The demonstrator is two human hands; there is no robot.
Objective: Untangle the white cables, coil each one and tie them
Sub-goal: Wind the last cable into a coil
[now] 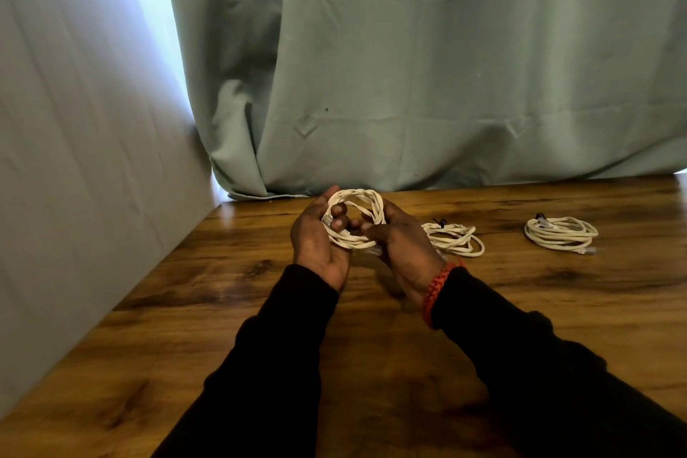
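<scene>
above the near-left part of the wooden table (557,309), i am holding a coiled white cable (357,219) between both hands: left hand (316,238) curling round its left side, right hand (401,242) gripping its right. i am judging it light, limp and springy, best pinched where loops bunch. two tied coils (455,238) (561,232) are lying to the right.

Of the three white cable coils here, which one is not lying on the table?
The coil held in both hands, left hand and right hand. The middle coil and the far-right coil lie on the table.
</scene>
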